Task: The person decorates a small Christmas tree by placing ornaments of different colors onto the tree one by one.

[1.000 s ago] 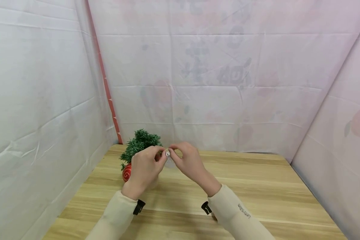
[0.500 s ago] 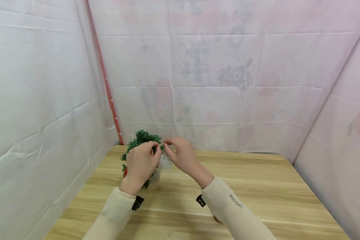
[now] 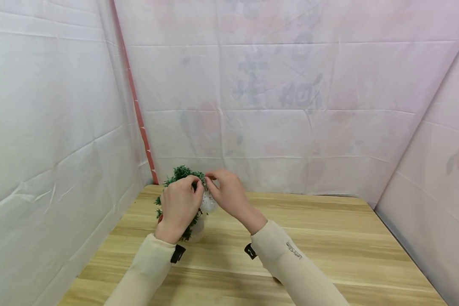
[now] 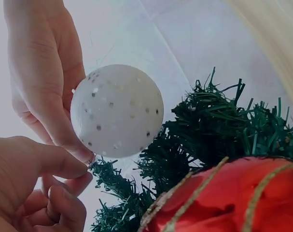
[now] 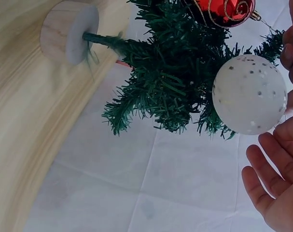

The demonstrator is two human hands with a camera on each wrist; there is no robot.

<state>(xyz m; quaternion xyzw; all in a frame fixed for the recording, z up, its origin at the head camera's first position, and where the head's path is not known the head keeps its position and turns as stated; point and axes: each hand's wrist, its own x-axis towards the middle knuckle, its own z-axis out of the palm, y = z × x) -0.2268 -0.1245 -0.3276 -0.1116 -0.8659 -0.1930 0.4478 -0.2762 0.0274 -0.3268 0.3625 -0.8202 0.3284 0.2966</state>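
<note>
Ball [image 3: 208,202], white and speckled, hung lower centre by a green bristly tree [image 3: 181,171].
Left hand [image 3: 180,204] and right hand [image 3: 231,193] pinched its top, seemingly for steadiness.

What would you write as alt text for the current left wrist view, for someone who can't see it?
A person's left hand and right hand pinch close together at the edge of a white speckled ball, beside dark green artificial branches. A red ornament with gold glitter lines fills the lower right, and pale cloth hangs behind.
</note>
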